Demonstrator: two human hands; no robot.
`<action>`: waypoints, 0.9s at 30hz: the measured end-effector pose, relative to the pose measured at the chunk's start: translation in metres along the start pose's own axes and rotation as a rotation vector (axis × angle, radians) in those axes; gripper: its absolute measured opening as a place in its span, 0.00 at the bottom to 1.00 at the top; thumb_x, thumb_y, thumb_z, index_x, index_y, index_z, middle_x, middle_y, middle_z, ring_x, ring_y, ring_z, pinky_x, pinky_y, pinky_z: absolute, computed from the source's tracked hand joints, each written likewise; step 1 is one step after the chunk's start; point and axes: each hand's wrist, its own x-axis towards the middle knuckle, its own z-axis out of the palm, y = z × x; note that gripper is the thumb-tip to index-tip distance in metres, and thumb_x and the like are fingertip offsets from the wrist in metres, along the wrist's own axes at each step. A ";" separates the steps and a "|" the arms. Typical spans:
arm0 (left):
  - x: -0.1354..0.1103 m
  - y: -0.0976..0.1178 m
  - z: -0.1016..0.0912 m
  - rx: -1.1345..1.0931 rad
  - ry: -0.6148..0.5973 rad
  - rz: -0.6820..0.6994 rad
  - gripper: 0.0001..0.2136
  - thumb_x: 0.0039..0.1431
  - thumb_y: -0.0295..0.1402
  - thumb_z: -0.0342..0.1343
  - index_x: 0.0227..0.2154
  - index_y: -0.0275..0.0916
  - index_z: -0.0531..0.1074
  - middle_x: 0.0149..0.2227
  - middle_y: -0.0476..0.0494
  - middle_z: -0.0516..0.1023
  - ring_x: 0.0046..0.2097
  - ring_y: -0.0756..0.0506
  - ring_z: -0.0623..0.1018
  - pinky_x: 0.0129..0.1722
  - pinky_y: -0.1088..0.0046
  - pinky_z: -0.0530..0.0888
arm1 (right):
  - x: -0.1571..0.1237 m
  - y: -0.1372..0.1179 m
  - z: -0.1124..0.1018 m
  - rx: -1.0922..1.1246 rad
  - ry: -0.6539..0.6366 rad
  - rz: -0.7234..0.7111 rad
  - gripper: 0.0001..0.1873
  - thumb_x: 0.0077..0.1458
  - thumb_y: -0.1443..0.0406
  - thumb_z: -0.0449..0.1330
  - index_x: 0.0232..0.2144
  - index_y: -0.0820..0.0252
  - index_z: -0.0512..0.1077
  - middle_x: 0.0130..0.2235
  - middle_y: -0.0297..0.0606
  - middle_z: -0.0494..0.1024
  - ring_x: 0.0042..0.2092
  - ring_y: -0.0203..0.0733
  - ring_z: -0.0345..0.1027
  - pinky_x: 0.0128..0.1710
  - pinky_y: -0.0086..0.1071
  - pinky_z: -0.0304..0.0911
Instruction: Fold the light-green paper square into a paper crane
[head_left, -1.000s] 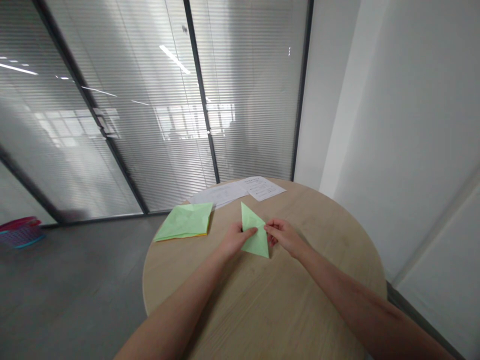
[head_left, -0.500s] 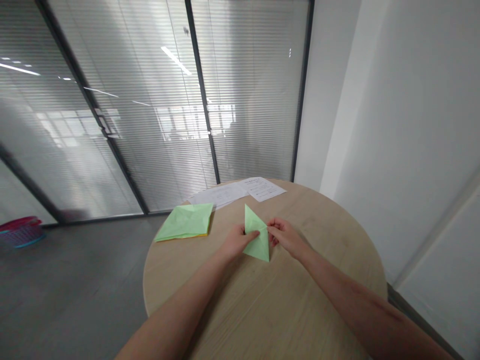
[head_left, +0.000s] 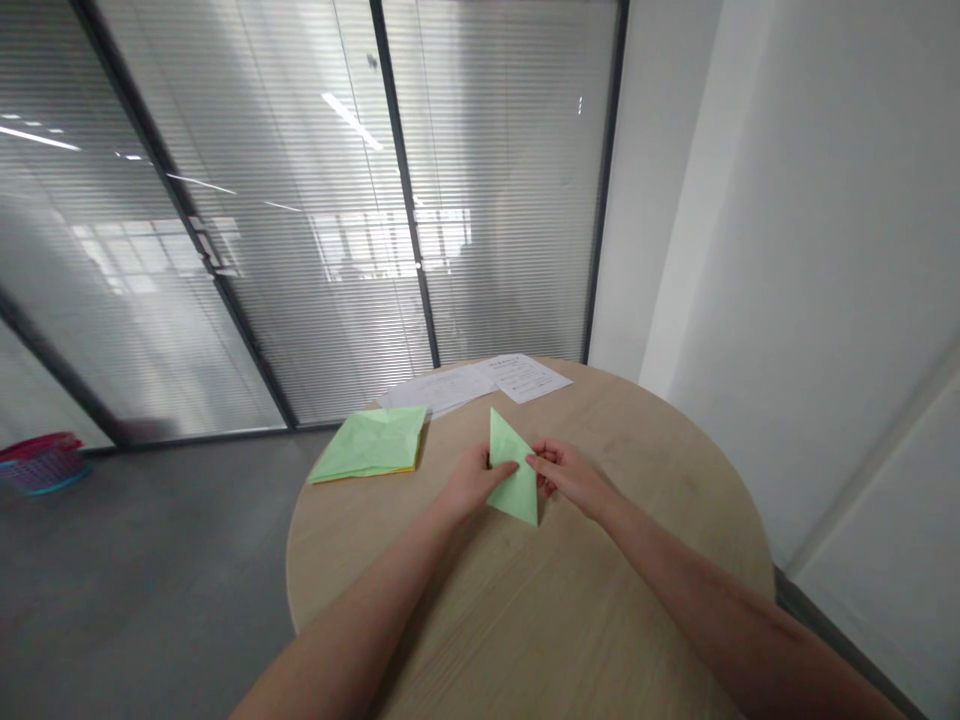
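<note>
Between my two hands is a folded piece of light green paper (head_left: 516, 495), pointed at its top and at its lower right. My left hand (head_left: 477, 478) grips its left side, the thumb lying across the front and the other fingers behind it. On the opposite edge, my right hand (head_left: 564, 470) pinches the paper with thumb and fingertips. The paper is held above the wooden table; the fingers behind it are partly hidden.
A stack of green paper (head_left: 371, 440) with a yellow edge beneath lies at the table's left. Printed white sheets (head_left: 525, 378) lie at the back of the round table (head_left: 660, 560). A pink and blue basket (head_left: 43, 465) stands on the floor at far left.
My right thumb has moved slightly left onto the front of the green paper, and the paper's right edge looks flatter. My left hand keeps its hold.
</note>
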 end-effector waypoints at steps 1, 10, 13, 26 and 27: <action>0.000 -0.001 0.000 -0.004 -0.002 0.008 0.11 0.51 0.34 0.64 0.37 0.35 0.77 0.37 0.41 0.83 0.39 0.39 0.80 0.38 0.66 0.76 | 0.000 0.000 0.000 -0.005 -0.012 -0.001 0.17 0.51 0.51 0.63 0.32 0.58 0.69 0.25 0.29 0.71 0.22 0.32 0.64 0.21 0.26 0.62; 0.002 -0.011 0.000 -0.067 -0.040 0.033 0.16 0.57 0.45 0.59 0.34 0.35 0.78 0.34 0.40 0.82 0.33 0.42 0.79 0.33 0.67 0.73 | 0.001 0.003 -0.001 0.019 -0.043 0.004 0.17 0.50 0.52 0.65 0.32 0.59 0.72 0.28 0.33 0.74 0.25 0.34 0.67 0.24 0.28 0.64; 0.002 -0.011 0.001 -0.073 -0.042 0.040 0.16 0.56 0.46 0.60 0.33 0.35 0.78 0.33 0.40 0.82 0.32 0.42 0.78 0.32 0.68 0.72 | -0.001 0.003 0.000 -0.011 -0.080 0.008 0.18 0.50 0.52 0.66 0.34 0.60 0.75 0.30 0.36 0.77 0.27 0.36 0.70 0.26 0.29 0.66; -0.003 0.004 -0.007 -0.600 -0.087 0.006 0.14 0.55 0.38 0.60 0.43 0.38 0.75 0.39 0.42 0.79 0.38 0.45 0.78 0.35 0.72 0.71 | 0.002 -0.002 -0.004 0.159 0.091 0.032 0.19 0.50 0.54 0.65 0.39 0.62 0.76 0.36 0.44 0.81 0.31 0.42 0.73 0.28 0.32 0.67; -0.003 0.003 -0.007 -0.615 -0.100 -0.002 0.13 0.52 0.36 0.60 0.40 0.37 0.76 0.36 0.42 0.79 0.37 0.45 0.77 0.35 0.72 0.71 | 0.002 -0.003 -0.003 0.174 0.096 0.035 0.19 0.50 0.54 0.65 0.39 0.61 0.76 0.36 0.44 0.81 0.32 0.43 0.74 0.28 0.33 0.67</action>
